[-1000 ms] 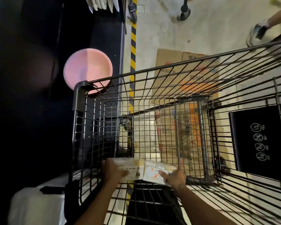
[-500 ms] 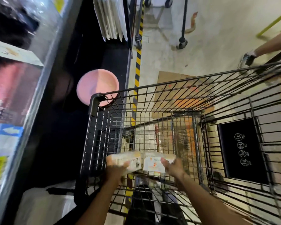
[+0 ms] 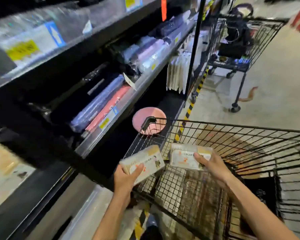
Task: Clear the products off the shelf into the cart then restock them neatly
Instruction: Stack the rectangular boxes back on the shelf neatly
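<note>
My left hand (image 3: pixel 126 178) grips a pale boxed product (image 3: pixel 149 158) over the left rim of the black wire cart (image 3: pixel 232 129). My right hand (image 3: pixel 210 163) holds a second pale box (image 3: pixel 182 156) above the cart's inside. The two boxes are a little apart. To the left rises the dark shelf (image 3: pixel 111 111) with wrapped blue and pink packs (image 3: pixel 100 108) lying on its middle level.
A pink round dish (image 3: pixel 140 118) lies on the bottom shelf just beyond the cart corner. A second cart (image 3: pixel 239 49) with dark bags stands farther down the aisle. White packs (image 3: pixel 177 73) hang by a black post. Flattened cardboard lies under the cart.
Both hands have lifted the boxes up out of the cart and apart, the left one toward the shelf. My view has swung up from the cart floor to the shelves.
</note>
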Motion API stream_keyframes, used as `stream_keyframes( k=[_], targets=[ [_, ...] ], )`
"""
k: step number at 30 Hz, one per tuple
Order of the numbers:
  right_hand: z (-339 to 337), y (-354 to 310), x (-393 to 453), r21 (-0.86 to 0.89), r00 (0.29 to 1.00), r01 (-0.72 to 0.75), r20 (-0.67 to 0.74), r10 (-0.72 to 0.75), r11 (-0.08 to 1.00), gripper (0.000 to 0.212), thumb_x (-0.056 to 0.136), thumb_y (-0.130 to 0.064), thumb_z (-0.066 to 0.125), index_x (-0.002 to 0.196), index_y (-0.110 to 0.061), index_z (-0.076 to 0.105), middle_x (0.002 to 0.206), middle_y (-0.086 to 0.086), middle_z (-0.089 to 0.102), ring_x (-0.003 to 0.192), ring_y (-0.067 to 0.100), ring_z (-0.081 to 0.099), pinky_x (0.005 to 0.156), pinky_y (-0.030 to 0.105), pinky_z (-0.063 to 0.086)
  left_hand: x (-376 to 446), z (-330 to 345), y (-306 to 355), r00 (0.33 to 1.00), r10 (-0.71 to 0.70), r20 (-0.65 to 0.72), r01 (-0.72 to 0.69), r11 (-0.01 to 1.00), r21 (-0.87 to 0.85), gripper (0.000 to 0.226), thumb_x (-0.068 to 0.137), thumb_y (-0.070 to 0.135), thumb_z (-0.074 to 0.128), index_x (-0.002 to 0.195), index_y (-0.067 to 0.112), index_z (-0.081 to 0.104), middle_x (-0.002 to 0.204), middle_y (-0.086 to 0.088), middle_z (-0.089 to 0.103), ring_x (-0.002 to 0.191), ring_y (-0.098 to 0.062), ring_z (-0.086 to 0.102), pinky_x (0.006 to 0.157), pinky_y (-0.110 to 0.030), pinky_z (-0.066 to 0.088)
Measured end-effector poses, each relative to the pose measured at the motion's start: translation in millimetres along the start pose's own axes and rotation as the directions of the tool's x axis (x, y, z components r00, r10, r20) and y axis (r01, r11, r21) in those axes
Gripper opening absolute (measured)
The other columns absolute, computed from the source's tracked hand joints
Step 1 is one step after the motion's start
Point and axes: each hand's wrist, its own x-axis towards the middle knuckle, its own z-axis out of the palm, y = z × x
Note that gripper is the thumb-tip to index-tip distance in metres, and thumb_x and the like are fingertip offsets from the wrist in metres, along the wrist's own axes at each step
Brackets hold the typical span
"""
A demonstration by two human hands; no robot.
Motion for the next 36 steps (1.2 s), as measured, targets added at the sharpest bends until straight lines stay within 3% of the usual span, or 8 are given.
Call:
stream_keyframes(
  k=[3,6,11,15,20,26,30,36],
  targets=[
    [10.0,-28.9,-17.8,0.012,0.994,0.070,0.084,-0.070,0.997,0.034,0.087,-0.021,0.065,0.117,-0.011,0.053,0.105,0.005,0.068,0.078,0.001,0.068,0.057,0.007,0.049,-43.8,-26.3,12.6,0.996,0.074,-0.045,-0.079,0.989,-0.123,0.060,0.063,0.018,0.081,0.116,0.009,0.056,0.105,-0.010,0.069,0.092,-0.021,0.069,0.067,-0.026,0.056],
    [33.2,-55.2,-37.7,0.057,0.971,0.116,0.205,-0.126,0.992,0.050,0.083,-0.026,0.069,0.125,-0.010,0.047,0.112,0.009,0.068,0.091,0.015,0.070,0.068,0.021,0.057,-85.0,-61.5,22.5,0.982,0.139,-0.126,-0.162,0.966,-0.202,0.054,0.066,0.014,0.079,0.114,0.006,0.057,0.106,-0.011,0.070,0.092,-0.021,0.070,0.068,-0.025,0.057],
    [92.3,-90.6,-77.2,0.106,0.875,0.258,0.396,-0.278,0.960,0.031,0.085,-0.019,0.064,0.115,-0.015,0.058,0.102,0.002,0.073,0.090,0.009,0.070,0.065,0.018,0.055,-138.0,-129.0,26.7,0.938,0.206,-0.280,-0.262,0.948,-0.180,0.061,0.063,0.031,0.086,0.114,0.012,0.057,0.109,-0.006,0.069,0.100,-0.022,0.067,0.089,-0.042,0.053],
    [145.8,-102.5,-95.7,0.130,0.798,0.297,0.511,-0.320,0.946,0.050,0.083,-0.025,0.066,0.125,-0.007,0.047,0.113,0.006,0.067,0.097,0.010,0.067,0.070,0.014,0.052,-165.6,-180.7,29.9,0.860,0.226,-0.457,-0.340,0.923,-0.183,0.050,0.073,0.020,0.080,0.116,0.013,0.055,0.108,-0.005,0.068,0.098,-0.019,0.067,0.069,-0.026,0.057],
    [220.3,-111.7,-120.4,0.149,0.692,0.363,0.618,-0.373,0.920,0.045,0.084,-0.020,0.065,0.124,-0.005,0.050,0.115,0.013,0.065,0.103,0.019,0.066,0.074,0.022,0.055,-178.2,-251.9,17.4,0.740,0.248,-0.625,-0.355,0.933,-0.050,0.053,0.068,0.034,0.084,0.109,0.014,0.056,0.107,-0.003,0.065,0.097,-0.018,0.064,0.087,-0.044,0.054],
    [290.7,-123.5,-148.9,0.199,0.608,0.341,0.698,-0.377,0.919,0.029,0.087,-0.014,0.064,0.115,-0.013,0.057,0.106,0.006,0.072,0.101,0.019,0.068,0.080,0.032,0.057,-174.0,-311.0,8.0,0.660,0.289,-0.694,-0.361,0.931,0.044,0.051,0.073,0.019,0.081,0.112,0.011,0.048,0.105,-0.001,0.061,0.092,-0.012,0.061,0.075,-0.021,0.049],
    [312.8,-127.1,-158.8,0.194,0.557,0.374,0.735,-0.386,0.907,0.048,0.085,-0.031,0.066,0.125,-0.006,0.056,0.115,0.008,0.069,0.108,0.024,0.065,0.090,0.042,0.054,-165.6,-333.8,3.3,0.688,0.319,-0.652,-0.359,0.930,0.077,0.051,0.075,0.009,0.079,0.115,0.011,0.047,0.108,0.002,0.061,0.096,-0.006,0.060,0.073,-0.019,0.050],
    [327.8,-125.0,-153.9,0.180,0.584,0.376,0.715,-0.384,0.909,0.039,0.085,-0.020,0.062,0.123,-0.010,0.058,0.111,0.007,0.071,0.106,0.022,0.066,0.093,0.050,0.051,-153.1,-357.2,-8.5,0.735,0.343,-0.585,-0.306,0.938,0.165,0.057,0.071,0.009,0.082,0.116,0.014,0.048,0.109,0.003,0.060,0.102,-0.012,0.060,0.076,-0.019,0.050]
  ],
)
